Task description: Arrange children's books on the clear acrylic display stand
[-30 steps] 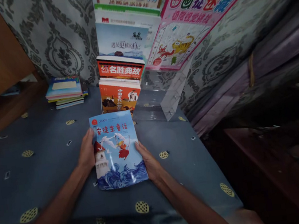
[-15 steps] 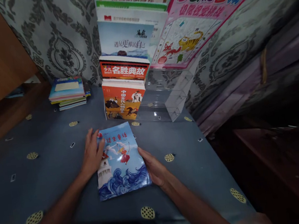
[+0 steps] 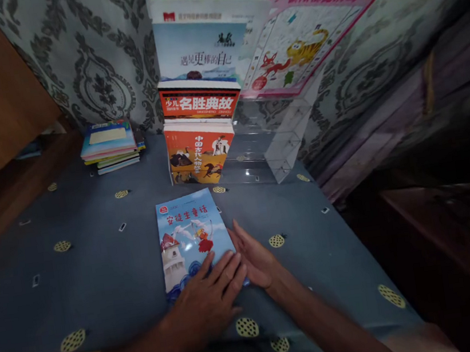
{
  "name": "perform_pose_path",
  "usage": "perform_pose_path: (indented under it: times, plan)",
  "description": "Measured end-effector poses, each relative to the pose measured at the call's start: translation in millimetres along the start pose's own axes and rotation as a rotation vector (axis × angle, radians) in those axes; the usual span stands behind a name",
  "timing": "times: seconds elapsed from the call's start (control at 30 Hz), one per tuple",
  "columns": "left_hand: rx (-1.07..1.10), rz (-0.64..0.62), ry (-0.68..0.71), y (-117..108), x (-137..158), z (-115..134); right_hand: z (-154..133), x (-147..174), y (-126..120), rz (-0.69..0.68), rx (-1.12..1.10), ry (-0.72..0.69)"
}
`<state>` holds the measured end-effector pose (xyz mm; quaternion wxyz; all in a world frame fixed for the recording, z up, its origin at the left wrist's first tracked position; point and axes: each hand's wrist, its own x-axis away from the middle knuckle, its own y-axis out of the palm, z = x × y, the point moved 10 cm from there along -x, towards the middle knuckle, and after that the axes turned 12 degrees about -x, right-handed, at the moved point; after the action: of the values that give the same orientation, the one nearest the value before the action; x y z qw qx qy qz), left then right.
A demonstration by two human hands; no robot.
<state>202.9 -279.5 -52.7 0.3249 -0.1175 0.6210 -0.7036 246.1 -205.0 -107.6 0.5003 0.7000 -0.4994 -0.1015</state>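
Note:
A blue picture-covered book (image 3: 194, 230) lies on the cloth-covered table in front of me, its cover facing up with red characters, a lighthouse and waves. My left hand (image 3: 209, 295) rests across the lower right part of the cover, fingers stretched out and the palm down. It hides much of the painted waves. Along the book's right edge, my right hand (image 3: 255, 260) stands on its side with fingers extended, touching or very close to that edge. Its lower fingers are partly hidden.
Behind the book is a clear acrylic display rack (image 3: 282, 155) holding an orange book (image 3: 201, 154), a red book (image 3: 199, 104), a pale blue book (image 3: 201, 50) and a pink book (image 3: 298, 35). A stack of books (image 3: 110, 146) sits at the back left. Patterned cloth (image 3: 97, 84) hangs behind.
My left hand has moved from the book's upper left edge down and right onto its lower cover. My right hand stays by the right edge, its fingers now straighter. The view has shifted slightly.

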Motion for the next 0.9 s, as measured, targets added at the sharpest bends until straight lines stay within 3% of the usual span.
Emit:
perform_pose_path:
  times: [0.07, 0.2, 0.3, 0.4, 0.5, 0.6, 0.7, 0.8, 0.9]
  plan:
    - [0.066, 0.016, -0.017, -5.3, 6.0, -3.7, 13.2, 1.3, 1.9, -0.008, -0.04, 0.097]
    - [0.047, 0.035, -0.018, -12.8, 19.6, -9.8, 2.1, 7.0, 8.9, 0.011, 0.037, -0.118]
    - [-0.073, 0.099, 0.013, -19.0, 32.9, -5.5, -0.2, 16.0, 23.9, -0.061, 0.12, -0.21]
    - [-0.209, 0.305, -0.101, -40.2, 48.3, -17.5, 0.7, 26.0, 32.8, -0.12, 0.179, -0.246]
    - [-0.229, 0.597, -0.412, -78.3, 71.3, -52.9, 2.7, 34.3, 37.2, -0.184, 0.233, -0.259]
    - [0.114, 0.783, -0.765, -102.4, 94.0, -97.1, 3.2, 38.8, 41.5, -0.247, 0.298, -0.259]
    - [0.698, 0.75, -0.999, -89.9, 93.5, -125.1, -7.9, 41.5, 53.6, -0.285, 0.37, -0.29]
    - [0.981, 0.784, -1.008, -88.2, 83.1, -135.0, -37.6, 47.3, 78.8, -0.258, 0.526, -0.425]
    - [0.877, 0.916, -0.929, -102.2, 83.7, -148.9, -73.0, 61.3, 111.8, -0.192, 0.685, -0.636]
